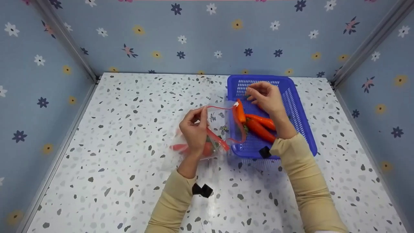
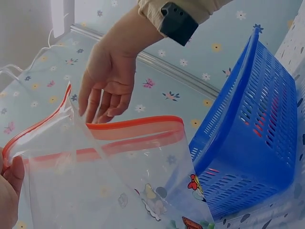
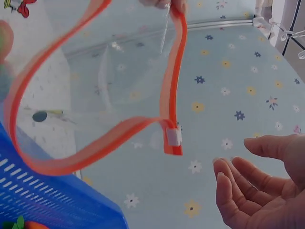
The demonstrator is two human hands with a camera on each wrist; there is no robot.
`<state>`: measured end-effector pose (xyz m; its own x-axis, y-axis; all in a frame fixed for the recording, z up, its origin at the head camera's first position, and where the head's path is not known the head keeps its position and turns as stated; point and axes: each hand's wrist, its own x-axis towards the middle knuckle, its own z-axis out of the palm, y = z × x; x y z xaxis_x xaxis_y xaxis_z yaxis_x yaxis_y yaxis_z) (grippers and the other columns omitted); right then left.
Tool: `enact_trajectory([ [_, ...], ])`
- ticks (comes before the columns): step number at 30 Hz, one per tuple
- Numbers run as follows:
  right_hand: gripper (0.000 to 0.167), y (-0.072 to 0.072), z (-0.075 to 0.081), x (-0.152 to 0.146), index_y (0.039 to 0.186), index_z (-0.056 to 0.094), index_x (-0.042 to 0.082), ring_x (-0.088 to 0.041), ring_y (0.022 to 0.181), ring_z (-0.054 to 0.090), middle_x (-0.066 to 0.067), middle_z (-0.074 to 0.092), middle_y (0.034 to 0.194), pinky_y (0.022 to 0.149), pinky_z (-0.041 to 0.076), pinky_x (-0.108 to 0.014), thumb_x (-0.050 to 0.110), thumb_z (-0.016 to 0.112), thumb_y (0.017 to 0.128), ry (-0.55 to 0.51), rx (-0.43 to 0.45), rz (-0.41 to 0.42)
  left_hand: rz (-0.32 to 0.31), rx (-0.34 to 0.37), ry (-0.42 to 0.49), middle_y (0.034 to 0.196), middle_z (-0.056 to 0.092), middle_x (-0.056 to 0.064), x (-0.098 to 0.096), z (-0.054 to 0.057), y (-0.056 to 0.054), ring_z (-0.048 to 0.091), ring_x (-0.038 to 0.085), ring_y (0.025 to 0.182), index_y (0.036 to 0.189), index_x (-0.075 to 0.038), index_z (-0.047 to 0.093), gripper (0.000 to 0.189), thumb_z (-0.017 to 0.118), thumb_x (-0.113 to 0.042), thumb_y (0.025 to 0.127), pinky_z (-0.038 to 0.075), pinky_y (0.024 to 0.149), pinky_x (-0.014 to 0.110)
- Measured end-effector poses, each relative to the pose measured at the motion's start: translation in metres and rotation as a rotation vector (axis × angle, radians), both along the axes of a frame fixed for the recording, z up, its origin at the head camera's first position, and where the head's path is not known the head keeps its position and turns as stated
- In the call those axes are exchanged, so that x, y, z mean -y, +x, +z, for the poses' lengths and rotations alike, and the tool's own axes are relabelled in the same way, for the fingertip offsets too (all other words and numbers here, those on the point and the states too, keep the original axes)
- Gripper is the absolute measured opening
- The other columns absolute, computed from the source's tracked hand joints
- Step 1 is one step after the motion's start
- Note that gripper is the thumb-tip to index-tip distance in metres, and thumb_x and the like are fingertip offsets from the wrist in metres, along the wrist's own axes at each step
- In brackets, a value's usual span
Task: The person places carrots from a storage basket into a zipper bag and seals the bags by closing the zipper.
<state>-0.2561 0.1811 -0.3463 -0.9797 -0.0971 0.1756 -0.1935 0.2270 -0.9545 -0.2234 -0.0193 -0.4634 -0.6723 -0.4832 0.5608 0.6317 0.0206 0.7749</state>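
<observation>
Head view: apparently bagging; pinching the bag [image 1: 217,137], at the basket's [image 1: 304,118] nine o'clock, in the left hand [image 1: 195,129]; holding nothing in the right hand [image 1: 267,97], loosely curved over the basket. Probably calls next for grasping a pepper [image 1: 259,129].

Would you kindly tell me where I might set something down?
The table is bare between the bag and the left wall, the widest patch, and in a narrower strip between the basket and the right wall. It is crowded from the left hand across to the right hand.
</observation>
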Motion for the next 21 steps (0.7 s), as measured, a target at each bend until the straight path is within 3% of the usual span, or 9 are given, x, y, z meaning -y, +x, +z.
enact_trajectory([
  [1, 0.025, -0.004, -0.001, -0.001, 0.096, 0.062, -0.004, -0.016, 0.065, 0.061, -0.005, 0.064, 0.078, 0.056, 0.05, -0.022, 0.017, 0.064, 0.082, 0.007, 0.009, -0.012, 0.012, 0.0, -0.015, 0.072, 0.061, 0.005, 0.0, -0.007, -0.004, 0.051, 0.015, 0.054, 0.09, -0.007, 0.069, 0.01, 0.063, -0.011, 0.082, 0.042, 0.042, 0.022],
  [2, 0.024, -0.009, -0.002, -0.002, 0.095, 0.062, -0.002, -0.015, 0.065, 0.06, -0.004, 0.063, 0.077, 0.056, 0.05, -0.022, 0.018, 0.064, 0.082, 0.013, 0.019, -0.027, 0.01, 0.0, -0.015, 0.071, 0.06, 0.005, -0.001, -0.002, -0.002, 0.051, 0.014, 0.053, 0.089, -0.006, 0.069, 0.01, 0.063, -0.008, 0.082, 0.042, 0.042, 0.021],
  [4, 0.023, -0.017, -0.005, -0.005, 0.095, 0.062, -0.002, -0.016, 0.064, 0.06, -0.004, 0.063, 0.077, 0.057, 0.05, -0.022, 0.017, 0.064, 0.082, 0.021, 0.044, -0.045, 0.004, -0.021, -0.01, 0.071, 0.061, 0.004, 0.0, -0.011, -0.006, 0.051, 0.013, 0.053, 0.089, -0.007, 0.069, 0.01, 0.063, -0.009, 0.082, 0.041, 0.042, 0.019],
  [8, 0.023, -0.034, -0.013, -0.01, 0.096, 0.061, -0.002, -0.016, 0.064, 0.06, -0.007, 0.063, 0.079, 0.059, 0.051, -0.023, 0.016, 0.064, 0.082, 0.049, 0.142, -0.11, -0.032, -0.001, 0.031, 0.07, 0.06, 0.007, -0.001, 0.013, 0.01, 0.051, 0.013, 0.054, 0.087, -0.001, 0.068, 0.009, 0.064, -0.006, 0.08, 0.041, 0.042, 0.019],
  [9, 0.024, -0.037, -0.015, -0.012, 0.098, 0.061, -0.002, -0.016, 0.063, 0.06, -0.009, 0.063, 0.081, 0.059, 0.051, -0.023, 0.016, 0.063, 0.083, 0.062, 0.167, -0.126, -0.02, -0.016, 0.018, 0.07, 0.06, 0.006, 0.0, 0.009, 0.008, 0.051, 0.012, 0.055, 0.087, -0.003, 0.069, 0.009, 0.065, -0.009, 0.081, 0.04, 0.043, 0.019],
  [11, 0.025, -0.044, -0.02, -0.015, 0.1, 0.06, -0.001, -0.014, 0.063, 0.06, -0.012, 0.062, 0.086, 0.061, 0.051, -0.024, 0.017, 0.062, 0.083, 0.097, 0.214, -0.162, -0.016, 0.001, 0.018, 0.07, 0.06, 0.008, -0.001, 0.027, 0.019, 0.05, 0.015, 0.056, 0.085, -0.001, 0.069, 0.011, 0.065, -0.01, 0.08, 0.041, 0.043, 0.021],
  [15, 0.029, -0.056, -0.034, -0.027, 0.104, 0.059, -0.002, -0.012, 0.065, 0.06, -0.016, 0.062, 0.092, 0.06, 0.05, -0.022, 0.019, 0.061, 0.084, 0.13, 0.31, -0.219, 0.0, -0.023, 0.001, 0.07, 0.06, 0.006, -0.001, 0.023, 0.015, 0.05, 0.015, 0.056, 0.085, -0.005, 0.069, 0.01, 0.065, -0.013, 0.081, 0.041, 0.044, 0.021],
  [18, 0.031, -0.064, -0.046, -0.036, 0.105, 0.057, -0.004, -0.009, 0.061, 0.059, -0.015, 0.062, 0.091, 0.054, 0.049, -0.019, 0.019, 0.06, 0.085, 0.118, 0.368, -0.246, 0.031, -0.038, -0.026, 0.071, 0.061, 0.002, -0.001, 0.003, 0.003, 0.05, 0.015, 0.057, 0.088, -0.011, 0.07, 0.009, 0.065, -0.014, 0.081, 0.041, 0.043, 0.022],
  [21, 0.034, -0.069, -0.057, -0.045, 0.107, 0.056, -0.005, -0.007, 0.058, 0.058, -0.012, 0.064, 0.086, 0.052, 0.048, -0.02, 0.021, 0.06, 0.085, 0.126, 0.4, -0.257, 0.038, -0.027, -0.025, 0.07, 0.06, 0.003, -0.001, 0.019, 0.014, 0.049, 0.015, 0.056, 0.086, -0.007, 0.069, 0.008, 0.063, -0.008, 0.081, 0.041, 0.043, 0.022],
])
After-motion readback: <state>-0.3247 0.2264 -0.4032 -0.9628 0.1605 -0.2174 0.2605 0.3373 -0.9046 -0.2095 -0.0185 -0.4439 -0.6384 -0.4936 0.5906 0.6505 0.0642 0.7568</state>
